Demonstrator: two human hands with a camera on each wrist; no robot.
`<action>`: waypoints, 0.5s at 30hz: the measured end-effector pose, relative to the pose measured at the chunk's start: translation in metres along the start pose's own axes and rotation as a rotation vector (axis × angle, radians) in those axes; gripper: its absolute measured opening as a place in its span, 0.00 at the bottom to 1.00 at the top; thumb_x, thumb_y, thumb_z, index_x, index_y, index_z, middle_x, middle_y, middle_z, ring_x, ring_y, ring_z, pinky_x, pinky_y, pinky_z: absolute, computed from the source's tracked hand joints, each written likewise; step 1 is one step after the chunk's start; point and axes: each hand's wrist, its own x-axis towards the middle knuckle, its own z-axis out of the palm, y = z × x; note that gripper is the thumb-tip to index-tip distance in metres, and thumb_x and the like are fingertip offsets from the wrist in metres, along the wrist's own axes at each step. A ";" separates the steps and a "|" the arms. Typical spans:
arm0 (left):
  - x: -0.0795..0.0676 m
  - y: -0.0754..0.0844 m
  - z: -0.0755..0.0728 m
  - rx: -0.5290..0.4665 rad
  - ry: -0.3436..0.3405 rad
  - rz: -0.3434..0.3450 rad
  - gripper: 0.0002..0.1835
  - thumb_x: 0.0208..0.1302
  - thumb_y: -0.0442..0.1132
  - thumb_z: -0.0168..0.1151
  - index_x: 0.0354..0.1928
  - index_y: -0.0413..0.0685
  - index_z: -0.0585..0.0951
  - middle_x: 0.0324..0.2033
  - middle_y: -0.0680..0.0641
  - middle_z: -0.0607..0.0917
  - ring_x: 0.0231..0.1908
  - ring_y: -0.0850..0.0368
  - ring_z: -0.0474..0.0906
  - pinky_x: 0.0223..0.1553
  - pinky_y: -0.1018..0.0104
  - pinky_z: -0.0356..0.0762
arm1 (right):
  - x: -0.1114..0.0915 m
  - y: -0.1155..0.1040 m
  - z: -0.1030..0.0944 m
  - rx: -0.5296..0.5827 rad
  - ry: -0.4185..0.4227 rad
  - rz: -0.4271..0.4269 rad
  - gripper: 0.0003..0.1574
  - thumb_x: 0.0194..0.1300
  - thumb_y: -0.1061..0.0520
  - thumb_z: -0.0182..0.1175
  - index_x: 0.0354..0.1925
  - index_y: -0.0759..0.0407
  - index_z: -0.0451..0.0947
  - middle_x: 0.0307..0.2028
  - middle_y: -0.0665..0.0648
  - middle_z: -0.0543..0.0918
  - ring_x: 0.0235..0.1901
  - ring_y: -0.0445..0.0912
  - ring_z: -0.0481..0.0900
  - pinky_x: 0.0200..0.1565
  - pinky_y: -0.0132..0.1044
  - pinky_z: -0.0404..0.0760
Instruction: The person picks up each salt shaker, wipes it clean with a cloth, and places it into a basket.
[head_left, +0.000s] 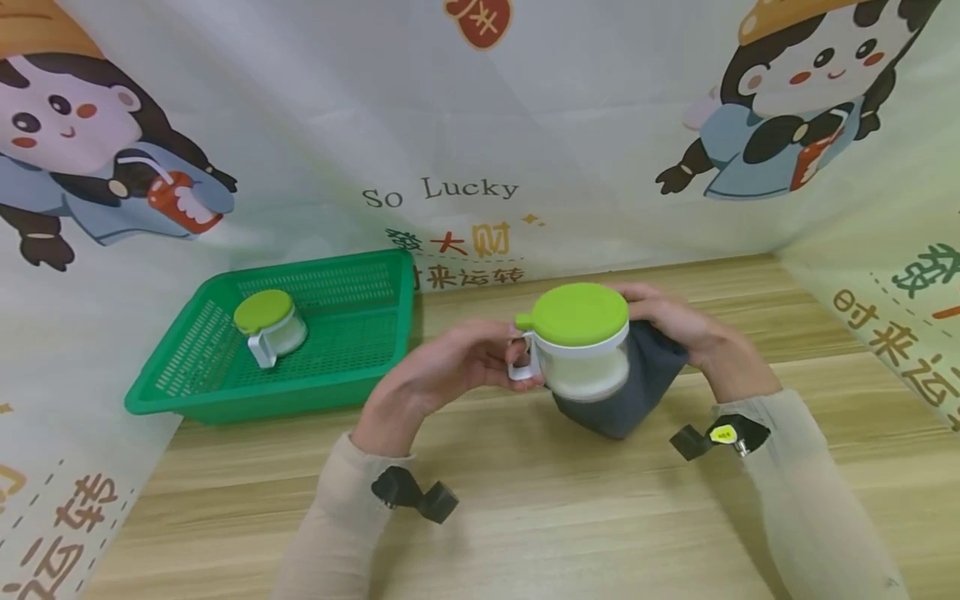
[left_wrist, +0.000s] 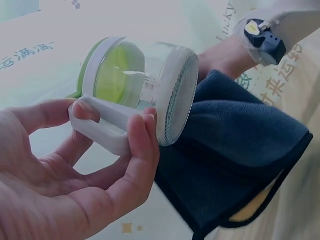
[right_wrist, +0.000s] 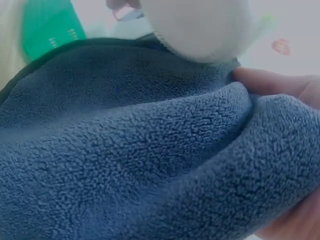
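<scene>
A clear glass seasoning jar (head_left: 583,367) with a green lid and white handle is held up above the table. My left hand (head_left: 480,358) grips it by the handle (left_wrist: 102,125), fingers curled round. Behind and right of the jar, my right hand (head_left: 675,321) holds a dark blue-grey cloth (head_left: 630,392), which hangs down in folds. In the right wrist view the fuzzy cloth (right_wrist: 130,150) fills most of the picture, with the thumb (right_wrist: 280,82) on its upper edge close to the jar's base (right_wrist: 200,30). Part of the right hand is hidden by the jar and cloth.
At the left of the wooden table (head_left: 525,517) stands a green plastic basket (head_left: 360,333) with perforated sides. Inside it sits a second jar (head_left: 283,333) with a green lid and white handle. A printed curtain (head_left: 600,150) closes off the back and sides.
</scene>
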 end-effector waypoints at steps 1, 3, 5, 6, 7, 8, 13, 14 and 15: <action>-0.002 0.001 -0.002 -0.003 0.010 0.012 0.14 0.72 0.42 0.49 0.27 0.46 0.73 0.30 0.47 0.84 0.38 0.51 0.86 0.48 0.60 0.85 | -0.001 -0.002 -0.002 0.004 -0.005 -0.020 0.26 0.77 0.64 0.44 0.55 0.39 0.81 0.51 0.46 0.85 0.47 0.38 0.83 0.49 0.30 0.83; -0.004 0.003 -0.005 -0.015 0.029 0.036 0.14 0.72 0.42 0.50 0.26 0.46 0.72 0.31 0.46 0.84 0.37 0.51 0.84 0.49 0.59 0.85 | -0.002 -0.006 -0.005 0.016 -0.019 -0.069 0.24 0.78 0.65 0.46 0.57 0.44 0.82 0.51 0.47 0.86 0.46 0.39 0.85 0.49 0.31 0.84; -0.007 0.005 -0.009 -0.023 0.049 0.059 0.14 0.73 0.41 0.50 0.26 0.45 0.72 0.31 0.45 0.84 0.37 0.50 0.84 0.50 0.57 0.85 | -0.005 -0.010 -0.008 0.047 -0.033 -0.105 0.22 0.79 0.65 0.46 0.58 0.48 0.81 0.50 0.50 0.87 0.44 0.40 0.87 0.46 0.33 0.86; -0.008 0.006 -0.010 -0.023 0.060 0.068 0.14 0.73 0.41 0.50 0.27 0.45 0.72 0.31 0.44 0.84 0.36 0.50 0.83 0.49 0.57 0.85 | -0.006 -0.012 -0.009 0.064 -0.032 -0.114 0.21 0.79 0.65 0.46 0.58 0.50 0.81 0.49 0.50 0.87 0.42 0.41 0.88 0.45 0.33 0.87; -0.010 0.008 -0.012 -0.022 0.073 0.075 0.15 0.73 0.41 0.50 0.27 0.45 0.72 0.31 0.44 0.84 0.36 0.50 0.83 0.49 0.57 0.85 | -0.008 -0.014 -0.010 0.082 -0.027 -0.117 0.20 0.80 0.65 0.47 0.57 0.51 0.81 0.48 0.51 0.88 0.41 0.42 0.89 0.44 0.34 0.88; -0.011 0.010 -0.013 -0.019 0.087 0.082 0.15 0.74 0.41 0.50 0.27 0.45 0.72 0.31 0.44 0.84 0.36 0.50 0.83 0.49 0.57 0.85 | -0.009 -0.015 -0.011 0.107 -0.024 -0.116 0.20 0.80 0.64 0.46 0.58 0.52 0.81 0.47 0.52 0.88 0.40 0.43 0.90 0.43 0.35 0.89; -0.017 0.017 -0.016 0.016 0.204 0.120 0.15 0.74 0.41 0.51 0.26 0.44 0.73 0.31 0.45 0.83 0.35 0.50 0.81 0.48 0.58 0.85 | -0.013 -0.020 -0.015 0.192 0.039 -0.080 0.19 0.81 0.63 0.45 0.62 0.51 0.76 0.44 0.55 0.89 0.38 0.47 0.91 0.42 0.38 0.90; -0.018 0.018 -0.017 0.019 0.230 0.129 0.15 0.73 0.40 0.51 0.26 0.44 0.73 0.30 0.44 0.83 0.35 0.50 0.81 0.48 0.58 0.85 | -0.014 -0.020 -0.015 0.193 0.062 -0.074 0.19 0.81 0.62 0.46 0.62 0.50 0.75 0.43 0.55 0.89 0.37 0.48 0.91 0.41 0.38 0.90; -0.020 0.020 -0.018 0.020 0.257 0.136 0.15 0.73 0.41 0.51 0.26 0.43 0.73 0.30 0.44 0.83 0.35 0.50 0.81 0.49 0.57 0.85 | -0.014 -0.021 -0.015 0.191 0.085 -0.066 0.19 0.81 0.61 0.46 0.63 0.50 0.74 0.42 0.55 0.89 0.36 0.48 0.91 0.40 0.39 0.90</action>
